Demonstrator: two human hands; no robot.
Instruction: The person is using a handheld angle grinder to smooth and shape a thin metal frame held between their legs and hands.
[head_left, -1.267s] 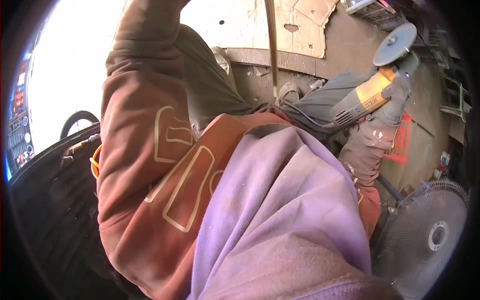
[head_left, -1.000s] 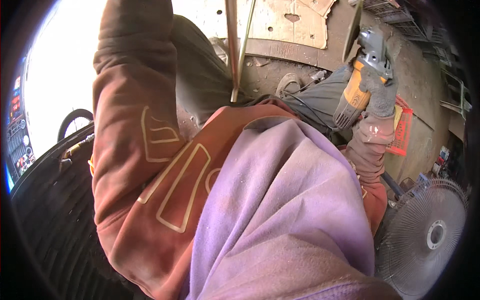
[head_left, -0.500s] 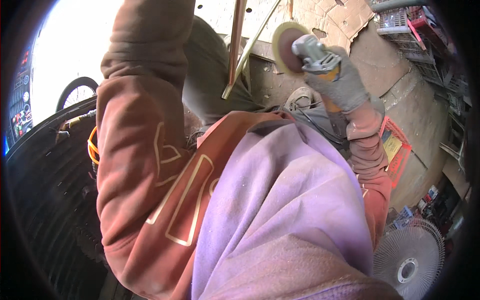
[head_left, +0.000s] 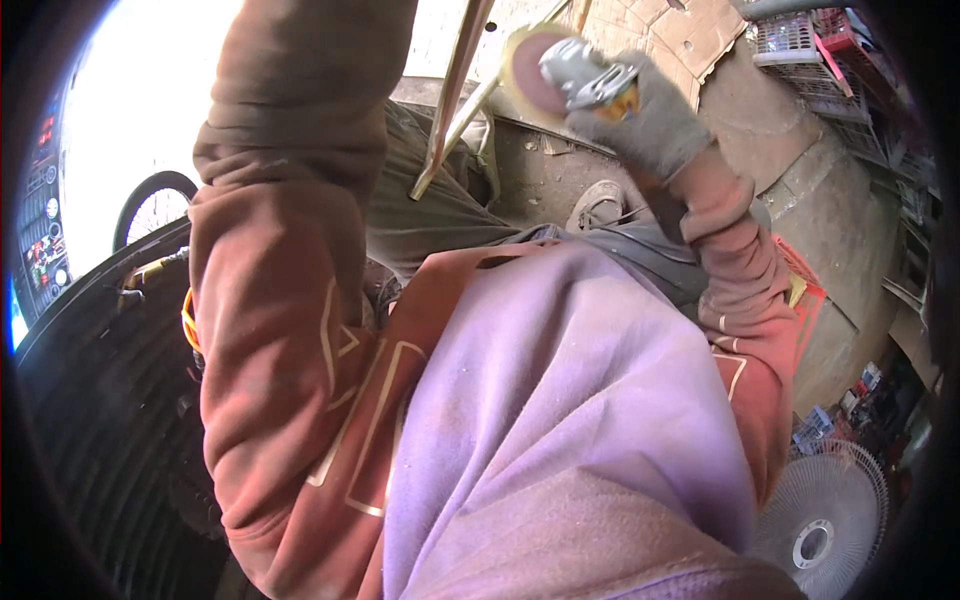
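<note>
A grinder [head_left: 580, 80] is gripped tight by the gloved right hand [head_left: 645, 120], its round disc [head_left: 525, 75] held up just beside a thin metal bar [head_left: 450, 110], while the left hand is out of view, perhaps above the raised sleeve [head_left: 290, 150].

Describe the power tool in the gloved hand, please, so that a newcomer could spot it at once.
Follow the right sleeve up to the grey-gloved right hand near the top of the picture. It grips an angle grinder with a silvery head and an orange body. Its round reddish-brown disc, next to the thin metal rods, sets it apart.
</note>
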